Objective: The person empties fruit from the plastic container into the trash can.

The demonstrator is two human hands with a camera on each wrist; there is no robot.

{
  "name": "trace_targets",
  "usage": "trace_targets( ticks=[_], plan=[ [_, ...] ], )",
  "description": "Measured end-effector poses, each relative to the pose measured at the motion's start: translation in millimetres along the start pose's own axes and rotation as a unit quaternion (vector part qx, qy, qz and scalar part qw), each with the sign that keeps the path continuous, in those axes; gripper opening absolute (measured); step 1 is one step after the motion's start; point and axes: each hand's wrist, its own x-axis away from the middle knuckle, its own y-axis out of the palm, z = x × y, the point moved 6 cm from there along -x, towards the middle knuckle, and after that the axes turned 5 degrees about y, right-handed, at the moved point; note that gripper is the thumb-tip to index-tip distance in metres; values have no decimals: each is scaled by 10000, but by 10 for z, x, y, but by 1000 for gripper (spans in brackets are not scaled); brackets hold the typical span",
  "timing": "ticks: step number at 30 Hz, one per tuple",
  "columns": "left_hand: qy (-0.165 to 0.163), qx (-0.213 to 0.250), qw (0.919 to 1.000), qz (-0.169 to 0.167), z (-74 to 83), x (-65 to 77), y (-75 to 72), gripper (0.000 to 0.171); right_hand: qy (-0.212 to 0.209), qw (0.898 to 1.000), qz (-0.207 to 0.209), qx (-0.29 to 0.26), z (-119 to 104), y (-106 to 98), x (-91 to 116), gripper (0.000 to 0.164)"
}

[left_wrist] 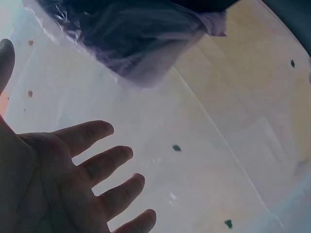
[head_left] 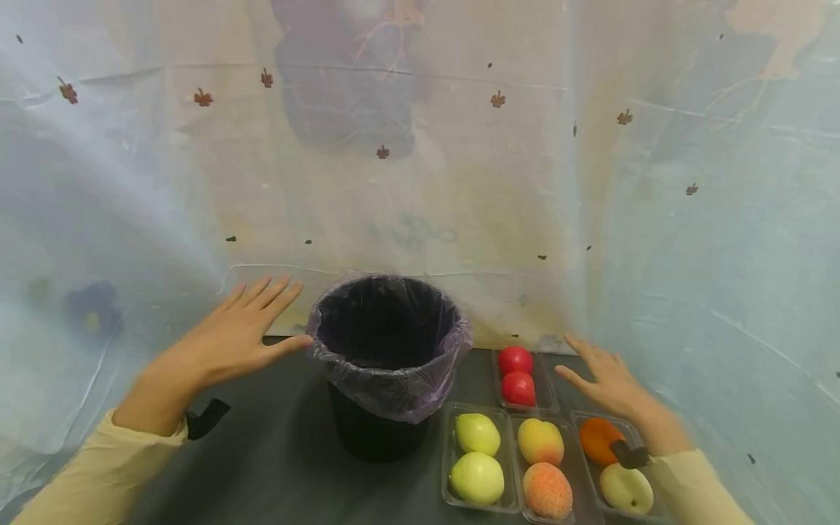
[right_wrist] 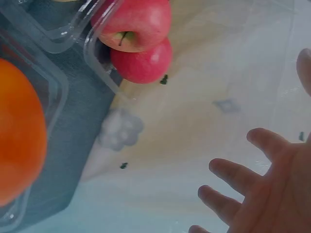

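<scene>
A black bin lined with a thin purple plastic bag stands on the dark table. My left hand hangs at its left side with fingers spread, the thumb tip overlapping the bag's rim in the head view. The right hand, also spread and holding nothing, hovers above the clear trays on the right. Nearest to it are two red apples in one tray, and an orange fruit with a pale yellow fruit in another. In the right wrist view its palm faces the camera.
Two more clear trays sit at the front, one with yellow-green fruits, one with peach-like fruits. Patterned plastic sheeting surrounds the dark table at the back and sides. A dark strap end sticks out at the left wrist.
</scene>
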Motion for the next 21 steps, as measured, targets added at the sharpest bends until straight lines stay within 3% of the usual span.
trace_targets(
  ticks=[11, 21],
  plan=[
    [317, 165, 9993, -90, 226, -247, 66, 102, 65, 9976, -295, -630, 67, 189, -140, 80],
    [487, 556, 9968, -319, 351, -431, 209, 103, 809, 9865, -1038, -972, 251, 457, -228, 88]
  ],
)
